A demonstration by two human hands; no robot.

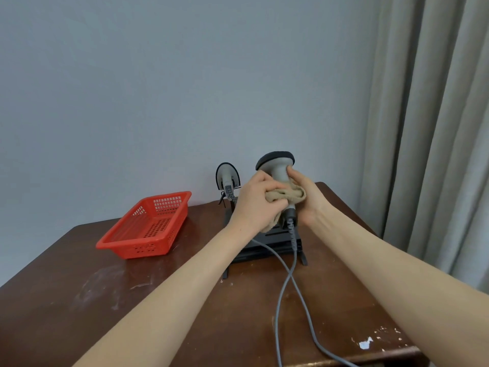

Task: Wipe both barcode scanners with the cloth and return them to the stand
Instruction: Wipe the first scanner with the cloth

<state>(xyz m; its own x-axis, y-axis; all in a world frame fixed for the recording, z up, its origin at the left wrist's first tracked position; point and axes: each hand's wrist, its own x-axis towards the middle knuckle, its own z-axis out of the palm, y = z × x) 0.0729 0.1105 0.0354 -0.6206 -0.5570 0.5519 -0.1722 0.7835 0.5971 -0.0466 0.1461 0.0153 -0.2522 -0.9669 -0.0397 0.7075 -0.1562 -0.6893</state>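
Wiping step — my right hand (308, 205) gripped one scanner (277, 165), left hand (254, 205) clamped the cloth (288, 196) round its handle. Next, I reckoned: its head, then the stand (275, 238).

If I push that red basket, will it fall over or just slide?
Probably slide. The red basket is wide and low and sits flat on the table, so tipping seems unlikely. Its walls are full of holes and it looks empty, so it is likely light and easy to shove.
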